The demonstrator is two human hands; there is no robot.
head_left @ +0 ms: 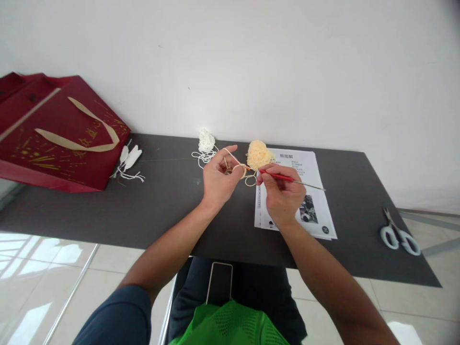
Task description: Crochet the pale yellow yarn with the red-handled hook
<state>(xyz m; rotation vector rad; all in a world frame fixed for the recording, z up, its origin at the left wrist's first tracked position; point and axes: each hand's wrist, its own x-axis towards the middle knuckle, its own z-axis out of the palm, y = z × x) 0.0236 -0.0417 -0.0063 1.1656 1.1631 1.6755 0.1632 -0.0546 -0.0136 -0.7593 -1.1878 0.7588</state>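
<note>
One red-handled hook (282, 177) — partly hidden — crosses the right hand (285, 195).

A short dark blue sleeve (117, 316) with a plain hem covers the upper arm at the lower left of the frame. Bright green cloth (230, 326), patterned with small holes like mesh, fills the bottom centre. Just above it, dark trousers (287, 306) cover the legs. The forearms (179, 239) are bare.
</note>
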